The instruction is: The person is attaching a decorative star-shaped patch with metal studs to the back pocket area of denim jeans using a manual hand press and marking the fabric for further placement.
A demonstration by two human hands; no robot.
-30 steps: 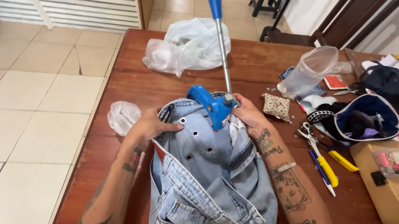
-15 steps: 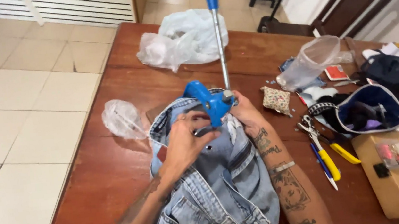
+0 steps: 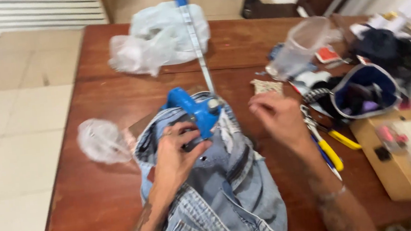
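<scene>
Blue hand press (image 3: 196, 112) near table centre, on brown wooden table (image 3: 98, 201), long metal lever (image 3: 198, 51) rising up and away to a blue grip at top frame edge. Light blue denim garment (image 3: 223, 194) fed under press head, bunched around its base, trailing toward near table edge. Left hand (image 3: 177, 156) flat on denim right at press base, fingers curled against underside of blue head, pinning fabric; ring on one finger. Not closed around anything, just pressing. Right hand (image 3: 278, 118) lifted just right of press, clear of denim, fingers loosely curled, thumb and fingertips close together; blurred, cannot tell if pinching something small. Small dark rivet (image 3: 202, 158) on denim just below left fingers.

Crumpled clear plastic bag (image 3: 101, 140) left of denim, near table's left edge. Bigger white plastic bag (image 3: 160, 37) behind press at far side. Small beige woven patch (image 3: 268, 86) just beyond right hand. Clear plastic cup (image 3: 299, 46) tipped on its side further right. Yellow-handled pliers (image 3: 326, 144) right of right wrist. Open dark pouch with pale rim (image 3: 364, 92) beyond pliers. Cardboard box (image 3: 405, 156) of small bits at right table edge. Tiled floor (image 3: 10, 124) to left.
</scene>
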